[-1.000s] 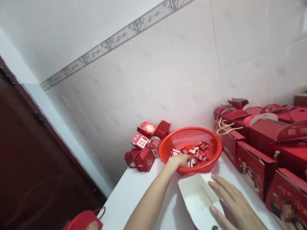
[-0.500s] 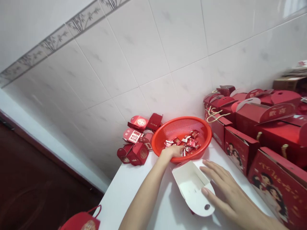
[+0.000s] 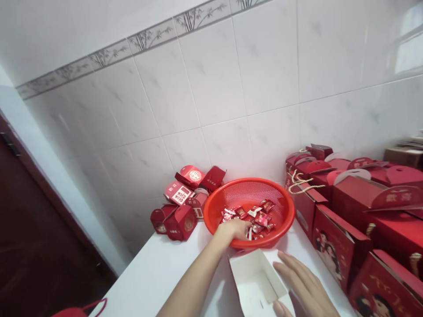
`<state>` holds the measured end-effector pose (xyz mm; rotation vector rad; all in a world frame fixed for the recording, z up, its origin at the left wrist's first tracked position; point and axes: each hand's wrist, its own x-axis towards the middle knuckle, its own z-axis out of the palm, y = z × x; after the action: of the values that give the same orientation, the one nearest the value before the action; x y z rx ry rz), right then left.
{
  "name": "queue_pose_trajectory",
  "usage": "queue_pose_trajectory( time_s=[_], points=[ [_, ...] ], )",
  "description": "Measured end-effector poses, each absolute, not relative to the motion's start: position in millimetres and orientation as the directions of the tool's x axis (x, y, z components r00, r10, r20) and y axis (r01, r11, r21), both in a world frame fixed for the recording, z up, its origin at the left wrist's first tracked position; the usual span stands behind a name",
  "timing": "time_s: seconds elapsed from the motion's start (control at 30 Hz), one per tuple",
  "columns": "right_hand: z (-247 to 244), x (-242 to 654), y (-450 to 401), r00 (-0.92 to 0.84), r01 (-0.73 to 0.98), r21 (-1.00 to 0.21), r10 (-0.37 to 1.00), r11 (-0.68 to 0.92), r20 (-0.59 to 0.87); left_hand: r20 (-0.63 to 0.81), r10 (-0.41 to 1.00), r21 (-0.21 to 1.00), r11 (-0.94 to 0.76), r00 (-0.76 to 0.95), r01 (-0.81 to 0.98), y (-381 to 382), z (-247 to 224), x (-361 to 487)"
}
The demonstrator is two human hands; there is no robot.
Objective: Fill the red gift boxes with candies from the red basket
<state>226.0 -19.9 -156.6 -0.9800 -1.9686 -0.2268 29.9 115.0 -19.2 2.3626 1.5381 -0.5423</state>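
Observation:
My left hand (image 3: pixel 235 229) reaches over the near rim of a red plastic basket (image 3: pixel 211 207). Its fingers curl down among wrapped candies (image 3: pixel 261 219); whether one is pinched is hidden. Just in front of the basket stands an open paper box (image 3: pixel 254 275), white inside, its lower end cut off by the frame. At its right side is my right hand (image 3: pixel 302 281), fingers along the outer wall and thumb over the near flap, steadying it. No candy shows inside the box.
Small red gift boxes (image 3: pixel 180 222) are piled left of the basket. Several larger red boxes (image 3: pixel 373 196) with rope handles line the right side of the white table (image 3: pixel 148 268). A tiled wall (image 3: pixel 224 149) rises behind. Part of a red item (image 3: pixel 71 312) shows at bottom left.
The view has tilted and shifted, so the basket and the paper box sit lower in the picture. My left hand stays among the candies and my right hand stays at the box.

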Motion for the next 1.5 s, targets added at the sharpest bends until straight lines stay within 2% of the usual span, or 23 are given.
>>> queue_pose_trajectory(
  time_s=[0.43, 0.63, 0.83, 1.0, 1.2, 1.33, 1.5],
  points=[
    [-115, 223, -44, -0.275, 0.654, -0.436, 0.731, 0.618, 0.625, -0.409, 0.81, 0.022, -0.451, 0.419, 0.892, 112, -25, 35],
    [-112, 224, -46, -0.288, 0.642, -0.445, 0.734, 0.625, 0.615, -0.369, 0.827, 0.069, -0.431, 0.425, 0.9, 108, -25, 35],
    [-110, 224, -45, -0.278, 0.628, -0.455, 0.728, 0.631, 0.626, -0.33, 0.825, 0.066, -0.464, 0.458, 0.883, 104, -22, 36],
    [-111, 225, -46, -0.282, 0.626, -0.451, 0.723, 0.637, 0.63, -0.347, 0.799, 0.099, -0.489, 0.491, 0.867, 106, -22, 38],
    [-110, 225, -46, -0.288, 0.631, -0.432, 0.712, 0.644, 0.641, -0.342, 0.825, 0.123, -0.436, 0.451, 0.891, 110, -27, 37],
    [-109, 224, -45, -0.292, 0.63, -0.416, 0.697, 0.656, 0.655, -0.262, 0.864, 0.198, -0.388, 0.43, 0.9, 115, -33, 35],
    [-106, 221, -44, -0.304, 0.638, -0.394, 0.687, 0.661, 0.66, -0.127, 0.889, 0.403, -0.359, 0.439, 0.842, 115, -32, 37]
  ],
)
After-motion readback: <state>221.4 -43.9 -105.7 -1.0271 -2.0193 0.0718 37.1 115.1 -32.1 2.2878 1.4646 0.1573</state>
